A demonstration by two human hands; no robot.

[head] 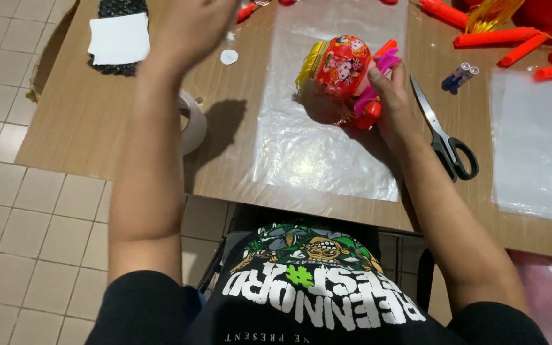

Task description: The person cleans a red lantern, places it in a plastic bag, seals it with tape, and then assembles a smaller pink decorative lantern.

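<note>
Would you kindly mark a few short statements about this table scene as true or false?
1. The right hand holds the red toy lantern. True.
2. The scissors lie left of the lantern. False: they lie to its right.
3. The lantern sits over a clear plastic sheet. True.
4. The left hand rests flat on the table. False: it is raised and blurred.
5. A tape roll stands by the left forearm. True.

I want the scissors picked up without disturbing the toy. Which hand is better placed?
Right hand: it lies beside the scissors, though it holds the red toy. Left hand is raised far away.
</note>
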